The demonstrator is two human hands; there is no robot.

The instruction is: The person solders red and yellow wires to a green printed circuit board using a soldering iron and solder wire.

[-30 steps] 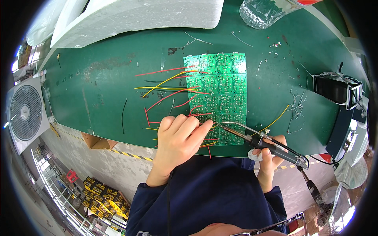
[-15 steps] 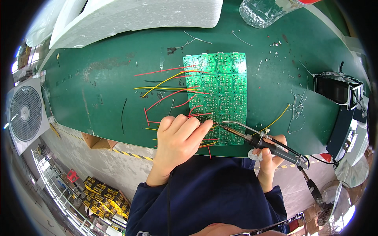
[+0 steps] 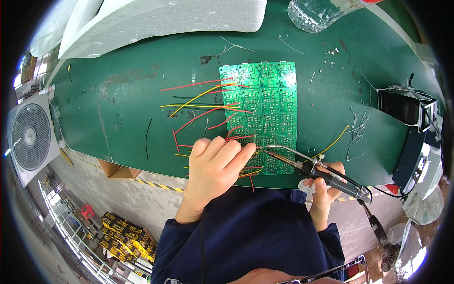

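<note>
A panel of green circuit boards (image 3: 287,99) lies on the green table in front of me. Red, yellow and black wires run off its left side, several of them ending on its pads. At the lower middle of the panel, my left hand (image 3: 215,163) is closed in a pinch, thumb and forefinger at a wire end; the fingers mostly hide that wire. My right hand (image 3: 326,184) grips a black soldering iron (image 3: 338,184) with a thin metal feed tube (image 3: 288,150) along it. The iron's tip meets the board right beside my left fingertips. Some crumpled white tissue (image 3: 306,186) sits against my right hand.
A small black fan (image 3: 402,108) in a wire guard stands at the right, near a dark box (image 3: 410,163). Tangled solder wire (image 3: 358,128) and a yellow wire (image 3: 335,142) lie right of the panel. White foam (image 3: 165,21) and a clear plastic container (image 3: 312,15) occupy the far side.
</note>
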